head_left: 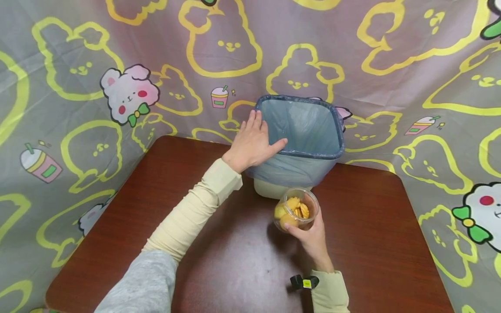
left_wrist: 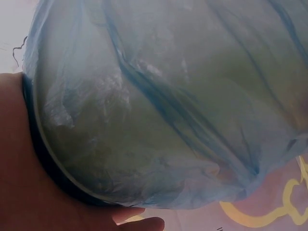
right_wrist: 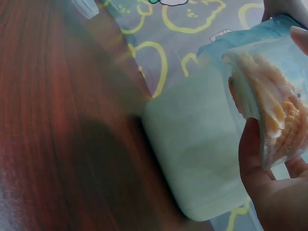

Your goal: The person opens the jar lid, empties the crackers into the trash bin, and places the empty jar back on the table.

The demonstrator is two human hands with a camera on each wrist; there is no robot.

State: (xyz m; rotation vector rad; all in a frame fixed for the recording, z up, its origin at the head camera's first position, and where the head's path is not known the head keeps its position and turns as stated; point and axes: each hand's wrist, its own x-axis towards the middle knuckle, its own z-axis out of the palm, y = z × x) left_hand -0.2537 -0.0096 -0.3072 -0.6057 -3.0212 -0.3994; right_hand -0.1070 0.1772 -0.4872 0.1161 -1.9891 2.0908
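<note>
Right hand [head_left: 311, 237] clasps a clear round plastic cup of yellow snacks [head_left: 296, 209] just before the pale, blue-bag-lined bin [head_left: 313, 150]; left hand [head_left: 253, 141], fingers straight, rests on its rim.

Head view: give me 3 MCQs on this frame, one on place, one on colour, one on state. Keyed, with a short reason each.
1. Where does the left hand rest?
A. on the rim of the bin
B. flat on the table
C. on the clear cup

2. What colour is the bin liner?
A. black
B. blue
C. red

3. How is the clear cup right now?
A. lying empty on the table
B. lidded, standing inside the bin
C. open-topped, with yellow food pieces inside, held by the right hand

Key: 1 A, the palm and fingers lie against the bin's near-left rim. 2 B, pale blue plastic folds over the rim. 3 C, the fingers curl round the cup in front of the bin.
</note>
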